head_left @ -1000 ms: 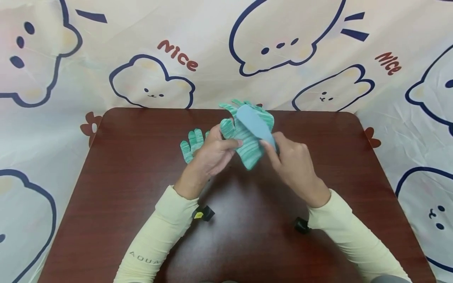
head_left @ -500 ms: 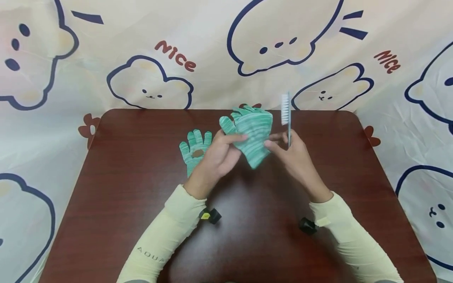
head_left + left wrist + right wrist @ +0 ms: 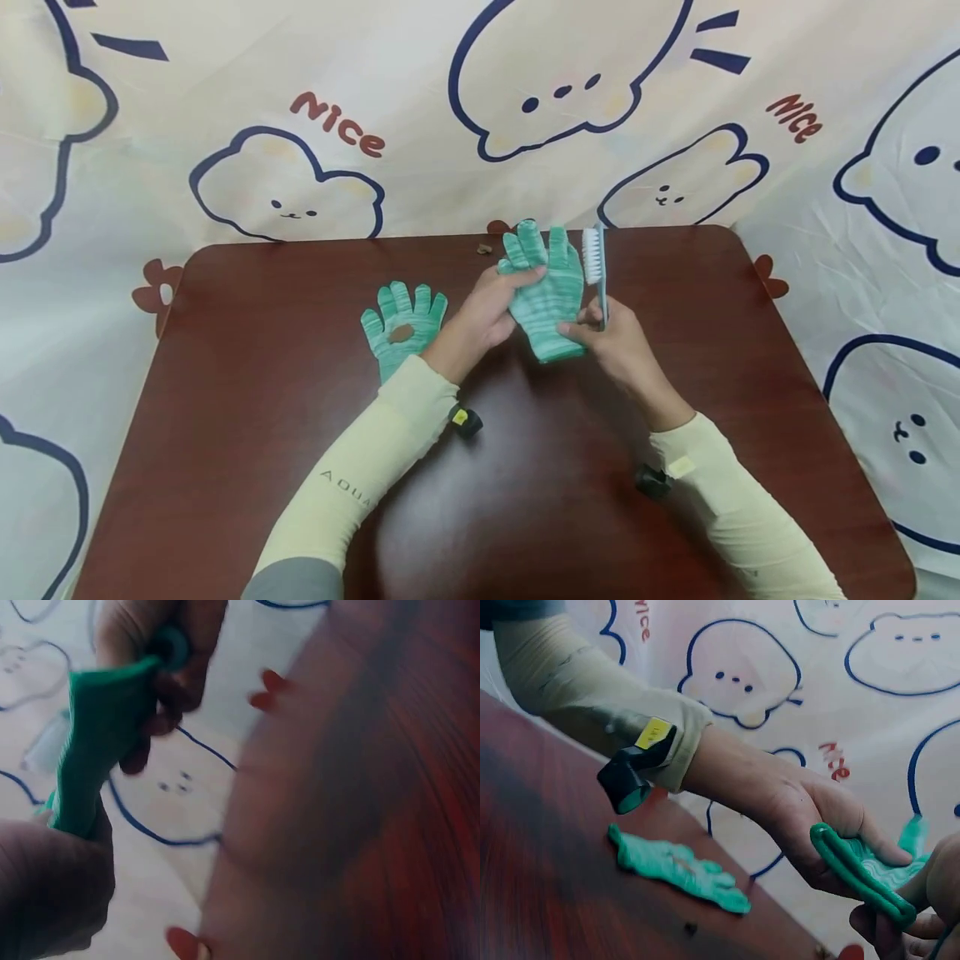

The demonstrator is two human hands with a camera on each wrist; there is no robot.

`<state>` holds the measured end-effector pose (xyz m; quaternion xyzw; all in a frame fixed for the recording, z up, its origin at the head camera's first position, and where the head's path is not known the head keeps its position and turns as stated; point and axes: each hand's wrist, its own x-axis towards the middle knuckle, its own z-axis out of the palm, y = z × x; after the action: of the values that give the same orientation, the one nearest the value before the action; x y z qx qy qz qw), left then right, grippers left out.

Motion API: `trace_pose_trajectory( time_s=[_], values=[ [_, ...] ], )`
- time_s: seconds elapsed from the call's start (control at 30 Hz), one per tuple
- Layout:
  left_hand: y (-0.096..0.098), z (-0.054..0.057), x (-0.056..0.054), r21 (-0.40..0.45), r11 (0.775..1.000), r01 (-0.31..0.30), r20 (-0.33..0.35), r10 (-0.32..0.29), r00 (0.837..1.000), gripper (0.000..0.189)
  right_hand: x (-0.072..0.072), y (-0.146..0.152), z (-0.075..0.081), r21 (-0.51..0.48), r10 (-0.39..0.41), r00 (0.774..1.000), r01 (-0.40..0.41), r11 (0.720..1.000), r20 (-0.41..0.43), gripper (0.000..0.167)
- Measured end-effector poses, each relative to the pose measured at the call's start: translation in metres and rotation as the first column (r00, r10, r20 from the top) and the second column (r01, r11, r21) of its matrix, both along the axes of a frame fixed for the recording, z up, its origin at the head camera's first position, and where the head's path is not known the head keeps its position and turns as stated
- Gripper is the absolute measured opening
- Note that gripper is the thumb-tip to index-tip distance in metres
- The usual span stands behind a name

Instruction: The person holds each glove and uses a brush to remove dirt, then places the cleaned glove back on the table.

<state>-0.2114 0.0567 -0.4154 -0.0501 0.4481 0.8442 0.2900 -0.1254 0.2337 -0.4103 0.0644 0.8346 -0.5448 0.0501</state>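
A green striped knit glove (image 3: pixel 551 287) is held up over the table, its fingers pointing to the back. My left hand (image 3: pixel 495 304) grips its left side, thumb across the front. At the lower right, near the cuff, my right hand (image 3: pixel 618 342) pinches the same glove. That hand also holds a scrub brush (image 3: pixel 603 275) upright, its light blue back to the right and white bristles facing the glove. A second green glove (image 3: pixel 416 321) lies flat on the table beyond my left forearm, with a brown oval patch (image 3: pixel 401 333) on it.
The dark red-brown table (image 3: pixel 247 400) has rounded back corners. Near its back edge lies a small brown lump (image 3: pixel 484 249). A printed cloth (image 3: pixel 420 50) with cartoon drawings hangs behind and at the sides. Each wrist wears a small black camera (image 3: pixel 467 422).
The brush has gone from lying over the glove to standing upright beside it. The held glove has turned and opened out flatter. A brown lump near the back edge now shows.
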Motion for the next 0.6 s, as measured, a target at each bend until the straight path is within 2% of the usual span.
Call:
trace_pose_trajectory(
  time_s=[0.07, 0.17, 0.3, 0.4, 0.5, 0.6],
  values=[
    [0.002, -0.012, -0.006, -0.016, 1.0, -0.011, 0.018, 0.011, 1.0, 0.041, -0.001, 0.002, -0.009, 0.055, -0.001, 1.0, 0.0, 0.999, 0.011, 0.039],
    [0.005, -0.03, -0.012, -0.108, 0.994, -0.007, 0.035, 0.011, 0.999, 0.038, -0.001, 0.006, -0.023, 0.17, 0.005, 1.0, -0.008, 0.985, 0.019, 0.037],
    [0.009, -0.05, -0.014, -0.261, 0.965, 0.031, 0.041, -0.021, 0.999, 0.044, 0.0, 0.008, -0.041, 0.26, 0.016, 0.998, -0.033, 0.965, 0.068, 0.036],
    [0.01, -0.057, -0.015, -0.349, 0.937, 0.035, 0.056, -0.017, 0.998, 0.06, 0.002, 0.008, -0.051, 0.275, 0.022, 0.995, -0.049, 0.96, 0.098, 0.035],
    [0.011, -0.059, -0.016, -0.409, 0.912, 0.03, 0.083, 0.004, 0.997, 0.073, 0.003, 0.008, -0.058, 0.282, 0.023, 0.994, -0.052, 0.958, 0.107, 0.034],
    [0.012, -0.057, -0.017, -0.456, 0.889, 0.025, 0.072, 0.008, 0.997, 0.071, 0.003, 0.009, -0.063, 0.281, 0.018, 0.993, -0.05, 0.958, 0.115, 0.034]
  ],
)
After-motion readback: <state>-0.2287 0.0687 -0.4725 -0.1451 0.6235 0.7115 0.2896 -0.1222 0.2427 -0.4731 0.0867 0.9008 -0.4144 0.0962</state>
